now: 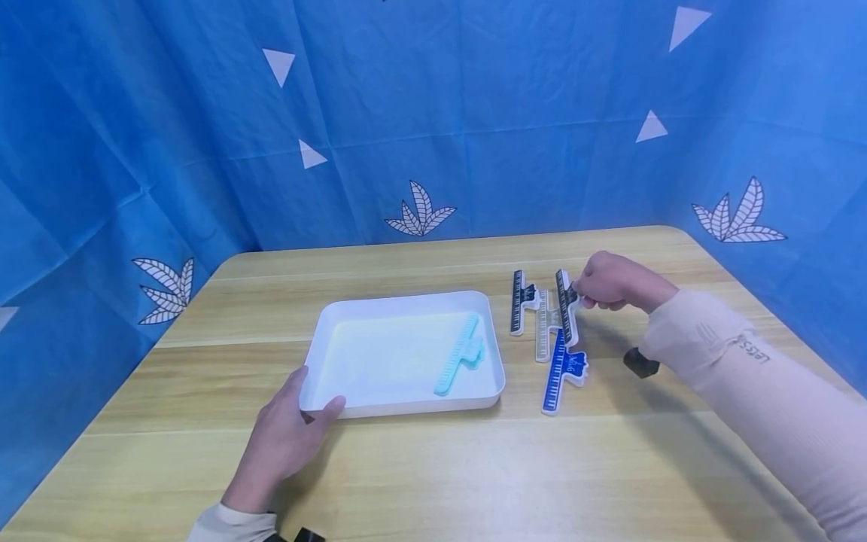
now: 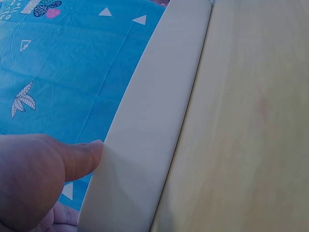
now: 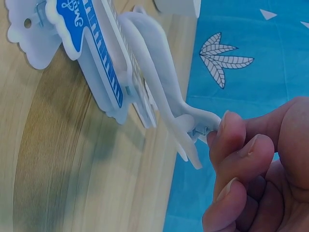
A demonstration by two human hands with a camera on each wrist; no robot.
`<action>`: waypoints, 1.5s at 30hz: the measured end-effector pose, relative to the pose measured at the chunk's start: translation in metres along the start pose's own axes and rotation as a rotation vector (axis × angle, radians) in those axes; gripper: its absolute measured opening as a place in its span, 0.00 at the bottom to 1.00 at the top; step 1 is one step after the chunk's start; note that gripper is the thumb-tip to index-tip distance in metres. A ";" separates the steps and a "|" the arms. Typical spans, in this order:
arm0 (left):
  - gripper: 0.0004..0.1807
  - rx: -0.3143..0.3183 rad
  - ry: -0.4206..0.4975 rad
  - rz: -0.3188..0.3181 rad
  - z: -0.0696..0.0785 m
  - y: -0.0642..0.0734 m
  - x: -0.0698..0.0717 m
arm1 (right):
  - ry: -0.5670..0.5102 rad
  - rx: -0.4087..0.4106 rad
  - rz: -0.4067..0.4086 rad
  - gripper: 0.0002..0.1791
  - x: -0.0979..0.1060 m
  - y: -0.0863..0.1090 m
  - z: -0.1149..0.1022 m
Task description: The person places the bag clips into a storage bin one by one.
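A white tray [image 1: 379, 410] sits on the table with a turquoise clip [image 1: 455, 360] lying inside, toward its right. My left hand [image 1: 287, 436] grips the tray's near left corner; in the left wrist view the thumb [image 2: 84, 158] presses against the tray's wall [image 2: 140, 116]. My right hand [image 1: 606, 282] pinches the handle of a black clip with a piano-key pattern [image 1: 565, 309], tilted up over the others. Its spring and white back [image 3: 159, 72] show in the right wrist view. Beneath and beside it lie a blue clip [image 1: 555, 376], a pale clip [image 1: 543, 335] and another black clip [image 1: 518, 305].
The wooden table [image 1: 433, 482] ends at rounded far corners. Behind it hangs a blue curtain [image 1: 433, 98] with white triangles and leaf prints. A small black object [image 1: 640, 363] shows below the right sleeve [image 1: 738, 384].
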State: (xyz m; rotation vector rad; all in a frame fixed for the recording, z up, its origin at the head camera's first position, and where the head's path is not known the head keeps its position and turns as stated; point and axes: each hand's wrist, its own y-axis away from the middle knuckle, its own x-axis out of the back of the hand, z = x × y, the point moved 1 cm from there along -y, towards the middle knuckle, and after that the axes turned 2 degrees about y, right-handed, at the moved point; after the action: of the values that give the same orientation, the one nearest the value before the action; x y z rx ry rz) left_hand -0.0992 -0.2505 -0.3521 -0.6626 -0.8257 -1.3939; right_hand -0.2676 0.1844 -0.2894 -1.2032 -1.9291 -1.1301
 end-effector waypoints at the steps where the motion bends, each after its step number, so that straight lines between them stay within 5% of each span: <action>1: 0.50 0.001 -0.002 0.000 0.000 0.000 0.000 | 0.000 0.001 0.001 0.22 0.000 0.000 0.000; 45: 0.51 0.022 0.005 0.009 0.002 0.003 0.000 | 0.005 0.022 -0.002 0.21 0.001 0.001 -0.024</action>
State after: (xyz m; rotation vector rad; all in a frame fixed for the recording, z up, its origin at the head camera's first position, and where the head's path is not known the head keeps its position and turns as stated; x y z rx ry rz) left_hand -0.0960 -0.2485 -0.3503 -0.6451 -0.8320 -1.3763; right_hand -0.2663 0.1636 -0.2770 -1.1855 -1.9350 -1.1087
